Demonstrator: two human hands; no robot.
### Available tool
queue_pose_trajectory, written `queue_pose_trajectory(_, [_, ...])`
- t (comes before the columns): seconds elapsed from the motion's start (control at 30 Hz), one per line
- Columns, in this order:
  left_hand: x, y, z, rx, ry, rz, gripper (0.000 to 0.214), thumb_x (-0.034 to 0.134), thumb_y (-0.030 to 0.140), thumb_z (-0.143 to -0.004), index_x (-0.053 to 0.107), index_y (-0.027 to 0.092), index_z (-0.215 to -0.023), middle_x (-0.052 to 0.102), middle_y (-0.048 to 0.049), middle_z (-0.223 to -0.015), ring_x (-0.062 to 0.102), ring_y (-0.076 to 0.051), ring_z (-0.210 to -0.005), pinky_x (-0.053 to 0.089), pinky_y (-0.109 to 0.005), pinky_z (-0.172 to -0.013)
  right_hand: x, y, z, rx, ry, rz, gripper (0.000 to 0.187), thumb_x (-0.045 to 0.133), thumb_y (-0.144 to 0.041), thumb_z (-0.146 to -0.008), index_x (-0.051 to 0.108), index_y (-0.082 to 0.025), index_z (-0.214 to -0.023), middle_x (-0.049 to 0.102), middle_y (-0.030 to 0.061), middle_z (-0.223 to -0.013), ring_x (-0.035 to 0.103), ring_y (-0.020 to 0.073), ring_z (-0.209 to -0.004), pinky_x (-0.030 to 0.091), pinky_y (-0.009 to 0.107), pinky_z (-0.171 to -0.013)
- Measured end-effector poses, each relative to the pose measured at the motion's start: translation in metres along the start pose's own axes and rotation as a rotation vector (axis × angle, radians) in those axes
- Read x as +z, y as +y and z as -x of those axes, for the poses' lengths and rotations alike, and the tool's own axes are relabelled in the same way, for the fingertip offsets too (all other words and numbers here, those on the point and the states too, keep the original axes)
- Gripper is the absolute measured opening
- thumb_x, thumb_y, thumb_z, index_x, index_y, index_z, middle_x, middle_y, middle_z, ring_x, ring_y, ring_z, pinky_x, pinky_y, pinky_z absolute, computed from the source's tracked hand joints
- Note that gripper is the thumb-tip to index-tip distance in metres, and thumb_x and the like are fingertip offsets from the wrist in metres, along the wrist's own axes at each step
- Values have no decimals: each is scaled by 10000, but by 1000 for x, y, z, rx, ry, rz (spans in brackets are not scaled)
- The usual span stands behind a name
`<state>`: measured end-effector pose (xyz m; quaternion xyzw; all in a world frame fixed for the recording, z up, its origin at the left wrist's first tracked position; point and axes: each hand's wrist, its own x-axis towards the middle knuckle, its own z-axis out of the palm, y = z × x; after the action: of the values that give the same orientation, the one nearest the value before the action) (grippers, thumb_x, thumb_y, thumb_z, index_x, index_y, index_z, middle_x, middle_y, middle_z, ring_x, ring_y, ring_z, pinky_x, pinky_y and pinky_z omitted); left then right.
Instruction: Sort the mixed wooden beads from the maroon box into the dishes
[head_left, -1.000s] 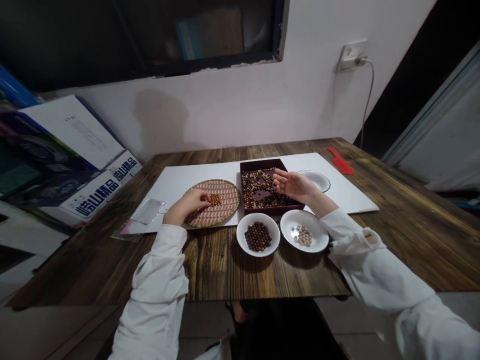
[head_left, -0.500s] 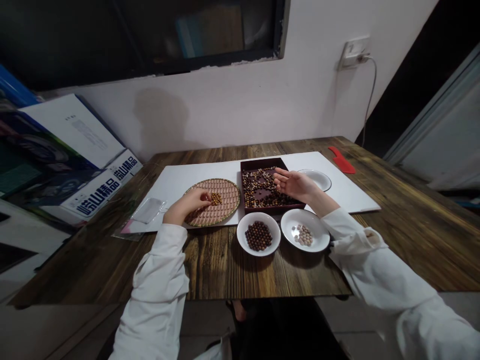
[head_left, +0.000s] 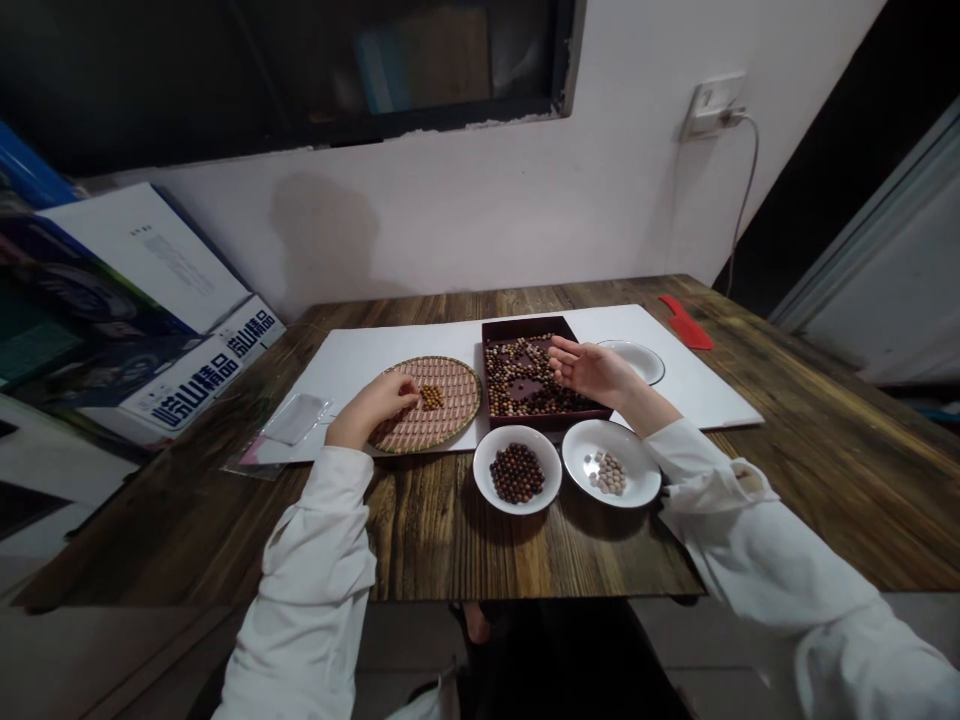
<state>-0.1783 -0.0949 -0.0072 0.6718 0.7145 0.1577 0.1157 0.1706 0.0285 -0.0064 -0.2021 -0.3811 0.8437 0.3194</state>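
Left hand [head_left: 373,410], fingers curled inward, rests at edge of round woven bamboo tray [head_left: 450,420]; cannot tell whether pinching bead. Small heap of amber beads [head_left: 431,397] lies just right of fingertips, roundish, no long axis, left hand much nearer than right. Right hand [head_left: 592,368] half open, palm up, nothing visible in it, above dark square tray [head_left: 517,423] of mixed wooden beads [head_left: 517,370]. Below right hand, white plate [head_left: 484,470] of dark beads [head_left: 517,473], second white plate [head_left: 645,480] of pale beads [head_left: 609,473].
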Motion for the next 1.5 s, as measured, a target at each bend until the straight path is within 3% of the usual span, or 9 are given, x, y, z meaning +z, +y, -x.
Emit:
queue_pose_trajectory(0.13, [7, 1, -6, 44, 228, -160, 245, 459, 317, -851, 612, 173, -979, 601, -98, -1013, 554, -225, -985, 424, -345, -904, 1, 0, 0, -3, -9, -7, 225, 420, -158, -883, 591, -212, -1020, 649, 11, -941, 593, 91, -819, 495, 224, -718])
queue_pose_trajectory(0.23, [21, 11, -11, 43, 307, -156, 310, 374, 338, -909, 569, 167, -1079, 583, -113, -1092, 529, -229, -1076, 390, -360, -973, 3, 0, 0, 0, 12, -12, 219, 427, -149, -877, 587, -203, -1015, 653, 11, -914, 596, 88, -800, 499, 221, -700])
queue_pose_trajectory(0.37, [42, 29, -17, -104, 383, -79, 394, 353, 377, -918, 497, 125, -1185, 561, -152, -1200, 491, -255, -1170, 372, -378, -999, 2, 0, 0, 3, 12, -22, 225, 422, -148, -879, 585, -201, -1025, 661, 12, -913, 605, 96, -814, 501, 231, -707])
queue_pose_trajectory(0.57, [56, 42, -24, -260, 263, -139, 467, 408, 363, -884, 459, 79, -1250, 480, -214, -1323, 406, -310, -1273, 309, -436, -1049, -1, 0, -1, 0, 13, -9, 249, 392, -156, -894, 588, -208, -1039, 667, 14, -929, 606, 104, -831, 492, 241, -727])
queue_pose_trajectory(0.8, [63, 44, -20, -214, 239, -190, 462, 373, 335, -889, 484, 54, -1238, 386, -256, -1400, 325, -352, -1328, 257, -504, -1070, 1, 1, 0, -15, 16, 44, 234, 403, -183, -885, 592, -225, -1018, 663, 19, -971, 591, 109, -846, 482, 260, -786])
queue_pose_trajectory(1.0, [68, 40, -21, -193, 258, -217, 439, 348, 254, -889, 481, 55, -1257, 381, -237, -1415, 299, -316, -1353, 243, -482, -1089, 7, -1, 3, -7, 69, 80, 244, 381, -171, -878, 585, -229, -998, 660, 18, -969, 596, 106, -825, 482, 263, -797])
queue_pose_trajectory(1.5, [67, 40, -18, -141, 215, -254, 476, 296, 187, -885, 437, -12, -1294, 346, -289, -1415, 236, -333, -1379, 208, -500, -1095, 3, 0, 0, -33, 44, 120, 221, 422, -181, -854, 577, -236, -1002, 664, 14, -973, 614, 108, -841, 496, 275, -795])
